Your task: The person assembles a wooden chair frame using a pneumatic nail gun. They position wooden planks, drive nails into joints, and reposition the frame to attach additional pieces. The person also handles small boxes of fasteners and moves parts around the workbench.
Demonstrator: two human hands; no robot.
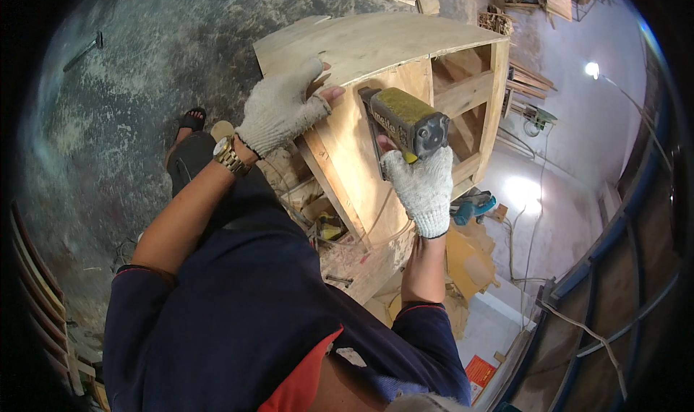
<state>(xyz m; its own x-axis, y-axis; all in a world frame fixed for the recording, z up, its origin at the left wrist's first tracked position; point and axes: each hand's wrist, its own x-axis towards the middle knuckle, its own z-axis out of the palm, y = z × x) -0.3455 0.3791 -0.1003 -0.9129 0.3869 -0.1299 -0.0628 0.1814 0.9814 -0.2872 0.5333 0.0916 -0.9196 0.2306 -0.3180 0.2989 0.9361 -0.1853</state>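
Head view shows 2 hands in pale knitted gloves at a wooden frame. The right hand is closed around the handle of a yellow-and-dark nail gun, which lies over the frame's flat plywood panel, just below the edge of a curved plywood sheet. Whether its nose touches the wood, I cannot tell.

The left hand is at the left end of the curved sheet, thumb and 1 fingertip bare and apart near its edge; whether it pinches the wood or merely rests there is hidden. A metal watch circles that wrist.

The nail gun looks rigid and fairly heavy, its bulk in the body, so the handle seems the place to hold it, with the palm well wrapped and fingers clear of the nose. The curved sheet is probably light, stiff and a little springy, its edges apt to splinter; a flat, spread palm near the edge suits it. Knitted fabric may slip slightly on smooth casing. Near the frame's right side sits a blue power tool.
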